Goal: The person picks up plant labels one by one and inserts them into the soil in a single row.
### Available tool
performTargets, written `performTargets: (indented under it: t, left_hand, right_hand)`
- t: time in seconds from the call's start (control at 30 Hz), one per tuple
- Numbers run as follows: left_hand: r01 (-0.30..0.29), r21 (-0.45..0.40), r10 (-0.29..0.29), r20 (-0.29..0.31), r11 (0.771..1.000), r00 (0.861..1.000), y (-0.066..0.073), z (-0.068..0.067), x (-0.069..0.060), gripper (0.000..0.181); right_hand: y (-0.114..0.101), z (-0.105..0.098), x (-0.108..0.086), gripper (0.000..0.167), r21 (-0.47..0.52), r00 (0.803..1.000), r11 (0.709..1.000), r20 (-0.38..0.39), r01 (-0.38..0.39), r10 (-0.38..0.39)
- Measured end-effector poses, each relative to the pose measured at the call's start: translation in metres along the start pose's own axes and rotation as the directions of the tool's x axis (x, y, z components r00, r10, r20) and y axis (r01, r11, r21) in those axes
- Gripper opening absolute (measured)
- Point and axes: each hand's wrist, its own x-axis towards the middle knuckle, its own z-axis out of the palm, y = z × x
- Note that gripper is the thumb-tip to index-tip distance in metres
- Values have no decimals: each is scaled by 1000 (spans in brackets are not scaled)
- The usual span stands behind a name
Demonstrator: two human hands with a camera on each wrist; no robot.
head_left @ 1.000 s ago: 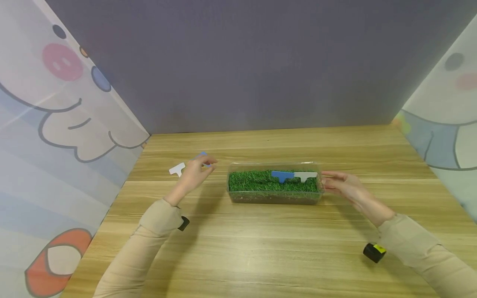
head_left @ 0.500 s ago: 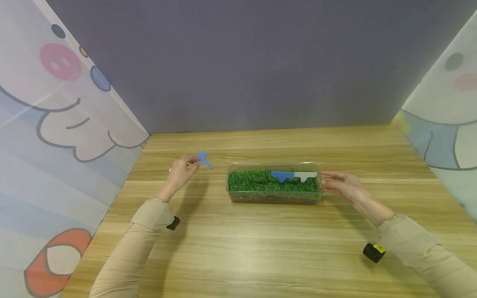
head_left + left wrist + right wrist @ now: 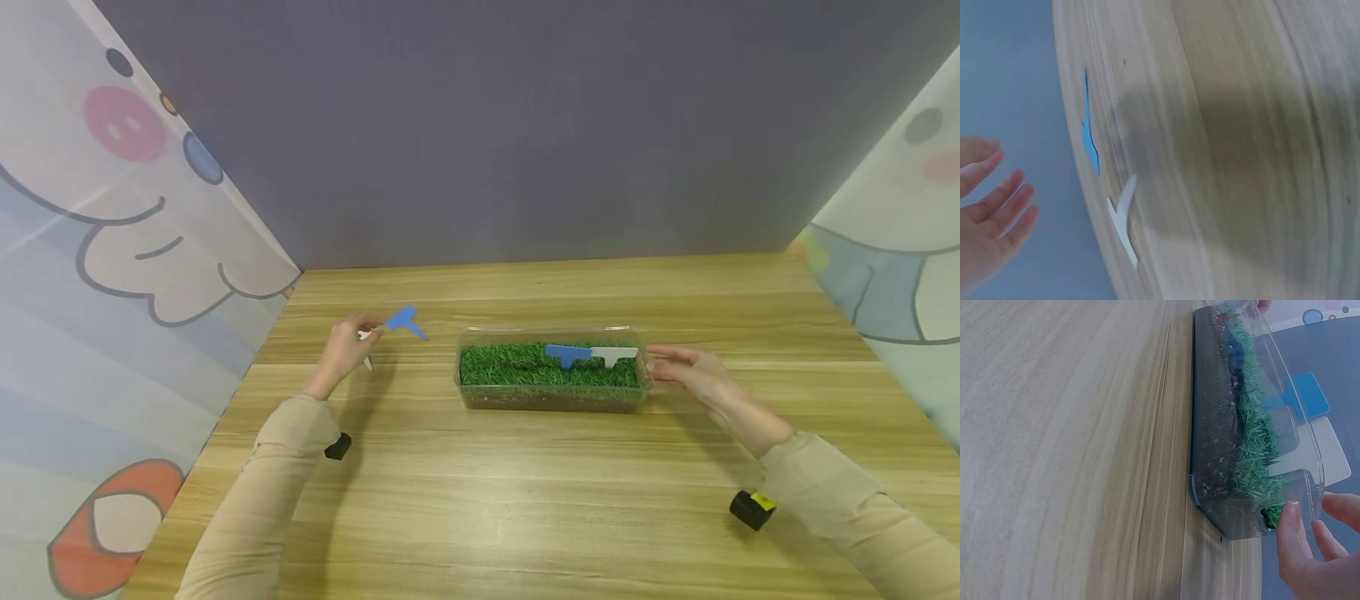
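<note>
My left hand [image 3: 345, 348] hovers over a white T-shaped tag [image 3: 367, 363] at the left of the table, covering part of it. In the left wrist view the fingers of that hand [image 3: 991, 215] are spread and empty, and the white tag [image 3: 1122, 226] lies beside a blue one [image 3: 1088, 134]. My right hand [image 3: 701, 379] touches the right end of a clear tray [image 3: 551, 402] of green grass over soil, its fingertips at the end wall. Upright in the grass stand a blue tag [image 3: 567, 353] and a white tag [image 3: 615, 353], side by side near the right end.
The loose blue tag [image 3: 403, 318] lies between my left hand and the tray. A grey panel [image 3: 540, 133] rises behind the wooden table [image 3: 495, 500], and cartoon-printed panels stand at both sides. A small black device is at each wrist.
My left hand has moved left, from near the loose blue tag to the loose white one, uncovering the blue tag. My right hand and the tray have stayed put.
</note>
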Motion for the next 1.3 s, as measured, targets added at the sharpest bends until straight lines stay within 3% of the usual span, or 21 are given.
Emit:
performTargets:
  t: [0.37, 0.57, 0.97, 1.3]
  left_hand:
    - [87, 22, -88, 23, 996, 996, -23, -6, 0, 28]
    - [116, 35, -118, 66, 993, 991, -35, -7, 1, 30]
    - [195, 62, -202, 136, 979, 970, -49, -6, 4, 37]
    - [241, 97, -257, 225, 966, 940, -52, -2, 9, 42]
  right_hand:
    - [2, -1, 1, 67, -5, 1000, 1000, -1, -4, 4]
    - [2, -1, 1, 67, -10, 1000, 1000, -2, -1, 1]
    - [2, -1, 1, 67, -16, 1000, 1000, 3, 6, -6]
    - [2, -2, 0, 66, -33, 1000, 999, 8, 15, -14]
